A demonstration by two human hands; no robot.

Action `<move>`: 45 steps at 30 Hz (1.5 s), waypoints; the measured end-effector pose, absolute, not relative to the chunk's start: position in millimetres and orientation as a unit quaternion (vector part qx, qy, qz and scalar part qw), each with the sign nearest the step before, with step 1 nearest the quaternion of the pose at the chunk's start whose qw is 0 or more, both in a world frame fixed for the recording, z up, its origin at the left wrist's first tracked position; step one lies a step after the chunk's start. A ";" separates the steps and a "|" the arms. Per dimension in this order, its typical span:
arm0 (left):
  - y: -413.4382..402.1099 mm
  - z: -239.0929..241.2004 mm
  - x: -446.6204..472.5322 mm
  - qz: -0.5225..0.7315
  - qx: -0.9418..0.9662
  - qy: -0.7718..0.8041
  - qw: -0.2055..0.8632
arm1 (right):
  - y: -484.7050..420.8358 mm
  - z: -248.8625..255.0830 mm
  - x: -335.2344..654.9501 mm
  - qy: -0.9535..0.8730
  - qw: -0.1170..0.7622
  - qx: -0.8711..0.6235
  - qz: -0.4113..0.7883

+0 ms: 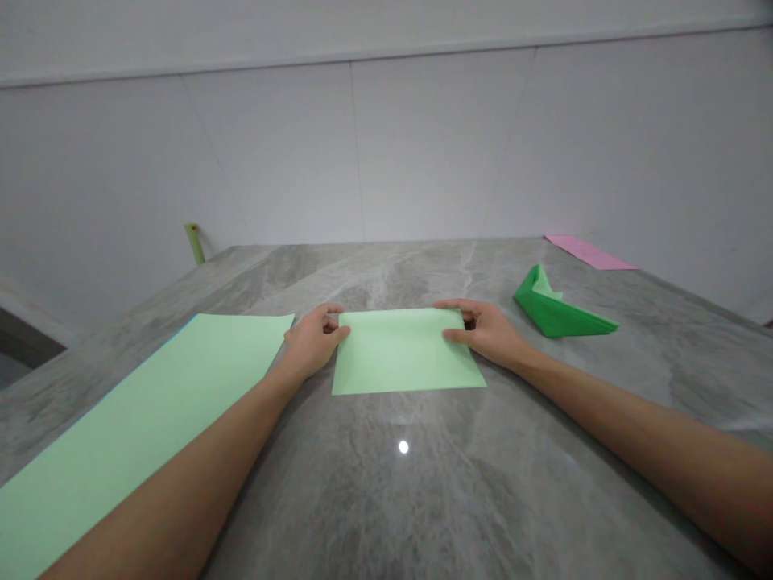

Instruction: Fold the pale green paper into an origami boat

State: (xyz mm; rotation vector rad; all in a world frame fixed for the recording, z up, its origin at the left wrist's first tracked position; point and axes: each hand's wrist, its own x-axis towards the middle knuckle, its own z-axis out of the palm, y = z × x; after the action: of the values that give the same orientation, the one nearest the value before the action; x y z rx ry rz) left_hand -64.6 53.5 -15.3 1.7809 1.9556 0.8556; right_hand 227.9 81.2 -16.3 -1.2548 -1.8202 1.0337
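Observation:
A light green sheet of paper [404, 354] lies in front of me on the grey marbled table. My left hand [312, 340] is at its upper left corner, the thumb on top and the fingers at the far edge. At the upper right corner, my right hand [483, 329] pinches the paper between thumb and fingers. The sheet's near edge rests low and looks flat, while its far edge sits between both hands. Whether the sheet is folded double I cannot tell.
A larger stack of light green paper [163, 411] lies at the left, partly under my left forearm. To the right stands a folded green paper boat [559, 310]. Pink paper [589, 251] lies at the back right. A yellow-green strip [194, 243] is at the back left, near the wall.

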 end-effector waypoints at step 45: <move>44.4 -8.2 -57.5 0.258 0.647 0.703 0.146 | 83.2 -18.8 230.0 -0.708 0.348 -0.469 0.397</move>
State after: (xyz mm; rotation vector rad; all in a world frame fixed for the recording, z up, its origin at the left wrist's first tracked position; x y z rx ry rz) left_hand -57.5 44.4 -8.2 1.8616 2.0234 0.7438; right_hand 230.0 83.2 -18.8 -1.2159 -1.8353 1.0286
